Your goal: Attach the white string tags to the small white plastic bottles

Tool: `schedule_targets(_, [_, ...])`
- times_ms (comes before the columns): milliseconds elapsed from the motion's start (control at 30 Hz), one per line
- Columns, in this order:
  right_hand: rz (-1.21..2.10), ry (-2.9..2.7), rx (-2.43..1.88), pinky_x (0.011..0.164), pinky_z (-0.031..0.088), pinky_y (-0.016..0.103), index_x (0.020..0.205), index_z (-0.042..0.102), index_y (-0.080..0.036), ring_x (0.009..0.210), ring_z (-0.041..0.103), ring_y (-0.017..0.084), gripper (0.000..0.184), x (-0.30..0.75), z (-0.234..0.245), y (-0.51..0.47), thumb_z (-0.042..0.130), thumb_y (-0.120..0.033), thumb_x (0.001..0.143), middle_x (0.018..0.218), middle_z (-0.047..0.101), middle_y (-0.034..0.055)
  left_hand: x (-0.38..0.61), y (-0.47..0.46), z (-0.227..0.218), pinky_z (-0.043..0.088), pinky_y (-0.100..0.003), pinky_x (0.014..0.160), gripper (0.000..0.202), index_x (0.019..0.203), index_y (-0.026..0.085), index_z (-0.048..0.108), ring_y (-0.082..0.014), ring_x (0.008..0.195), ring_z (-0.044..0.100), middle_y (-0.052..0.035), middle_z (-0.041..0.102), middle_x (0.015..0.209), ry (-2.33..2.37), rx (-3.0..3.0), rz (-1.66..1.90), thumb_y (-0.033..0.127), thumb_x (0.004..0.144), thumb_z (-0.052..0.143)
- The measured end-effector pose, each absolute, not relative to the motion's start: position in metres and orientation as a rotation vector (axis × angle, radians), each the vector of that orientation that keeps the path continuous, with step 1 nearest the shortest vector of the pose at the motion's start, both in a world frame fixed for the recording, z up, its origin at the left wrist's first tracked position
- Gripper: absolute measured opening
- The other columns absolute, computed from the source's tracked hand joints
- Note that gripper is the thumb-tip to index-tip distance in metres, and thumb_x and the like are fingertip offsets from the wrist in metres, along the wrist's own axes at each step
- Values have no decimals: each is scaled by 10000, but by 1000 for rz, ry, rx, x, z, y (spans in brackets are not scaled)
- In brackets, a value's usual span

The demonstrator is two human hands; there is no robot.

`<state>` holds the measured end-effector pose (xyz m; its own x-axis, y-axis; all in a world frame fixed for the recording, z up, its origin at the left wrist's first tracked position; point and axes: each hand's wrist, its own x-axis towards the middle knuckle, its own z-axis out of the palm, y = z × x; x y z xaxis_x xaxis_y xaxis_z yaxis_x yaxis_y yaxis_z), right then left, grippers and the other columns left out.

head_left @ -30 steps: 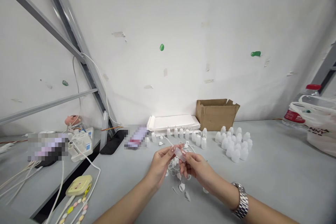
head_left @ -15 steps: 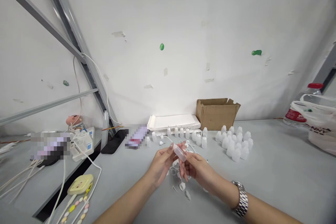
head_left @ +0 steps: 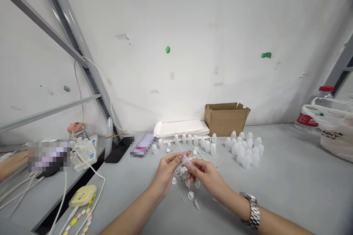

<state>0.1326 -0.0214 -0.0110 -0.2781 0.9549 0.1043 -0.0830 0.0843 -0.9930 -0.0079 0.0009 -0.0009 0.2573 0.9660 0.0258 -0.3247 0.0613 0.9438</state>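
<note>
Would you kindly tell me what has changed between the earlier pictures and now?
Another person's forearm has come into view at the left edge. The lower fingers of the right hand have drawn in under the small bottle. Nothing was let go: that hand and the left hand still hold it. The clustered bottles and cardboard box stayed put.

Translucent white is shown by the held bottle (head_left: 186, 161), brown by the carton (head_left: 226, 123), grey by the tabletop (head_left: 286, 183); the white wall (head_left: 193, 18) is spotted green.
</note>
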Motion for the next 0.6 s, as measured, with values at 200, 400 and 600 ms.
schedule_targets(200, [875, -1592, -1120, 532, 349, 262, 664, 561, -186, 537, 472, 150, 328, 134, -21, -26, 507, -476, 810, 564, 545, 5, -3, -2, -4, 376, -365, 915, 321, 880, 127, 708, -276, 1040, 548, -141, 661, 1040, 728, 961, 1051, 364, 663, 694])
schedule_targets(400, [712, -1629, -1094, 580, 359, 280, 759, 594, -202, 609, 500, 180, 235, 137, -23, -25, 524, -419, 816, 671, 591, 39, -3, -5, -5, 344, -360, 942, 335, 936, 146, 695, -278, 1115, 492, -128, 635, 1101, 727, 967, 1025, 359, 678, 684])
schedule_targets(600, [1274, -1493, -971, 509, 375, 257, 670, 517, -180, 493, 473, 129, 415, 138, -10, -17, 517, -588, 750, 552, 523, -9, -5, -1, 0, 345, -355, 943, 398, 949, 133, 684, -241, 1029, 550, -131, 647, 1067, 641, 950, 1070, 455, 729, 601])
